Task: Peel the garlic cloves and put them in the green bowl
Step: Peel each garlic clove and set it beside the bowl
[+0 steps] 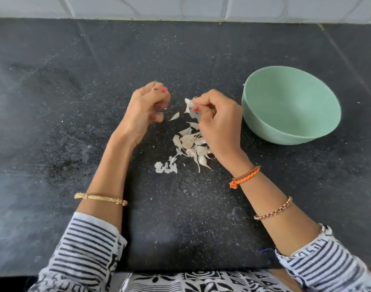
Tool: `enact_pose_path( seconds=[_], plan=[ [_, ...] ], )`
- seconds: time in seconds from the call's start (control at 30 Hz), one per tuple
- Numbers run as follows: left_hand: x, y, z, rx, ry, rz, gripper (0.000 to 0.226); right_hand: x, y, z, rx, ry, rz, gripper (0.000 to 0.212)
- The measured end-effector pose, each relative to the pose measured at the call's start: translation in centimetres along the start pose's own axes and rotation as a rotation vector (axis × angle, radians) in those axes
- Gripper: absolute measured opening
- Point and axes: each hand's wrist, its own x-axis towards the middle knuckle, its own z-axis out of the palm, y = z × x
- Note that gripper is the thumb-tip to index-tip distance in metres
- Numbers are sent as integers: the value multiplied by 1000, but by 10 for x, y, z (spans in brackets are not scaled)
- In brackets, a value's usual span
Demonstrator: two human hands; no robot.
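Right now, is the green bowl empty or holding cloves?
Empty as far as visible: the green bowl shows only bare green inside; its near inner wall is hidden.

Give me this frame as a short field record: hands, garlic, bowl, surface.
left hand: fingers curled; whether it holds anything cannot be told
right hand: pinches a papery garlic skin at the fingertips
garlic cloves: a loose pile on the counter, below the right hand, still in skin
peel scraps: beside the pile, toward the person
green bowl: upright, right of the hands, no cloves visible inside
counter: dark speckled stone
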Motion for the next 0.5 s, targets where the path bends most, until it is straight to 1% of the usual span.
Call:
enact_pose_path(
  seconds=[0.1,0.17,0.23,0.3,0.4,0.5],
  plan=[
    [-2,-4,3,153,1,40,26,-2,-2,2,113,-46,100,5],
    [-4,-7,10,171,-25,96,27,-4,-3,4,192,-66,197,5],
    [-5,-8,12,171,-37,154,18,-3,-3,4,260,-67,293,10],
    [-4,-8,10,181,-48,192,3,-1,-2,1,298,-80,345,17],
    [-6,-9,11,202,-41,252,13,-1,-5,0,361,-95,390,14],
    [-5,-10,12,245,51,317,18,-2,-7,-1,419,-94,433,5]
  ],
)
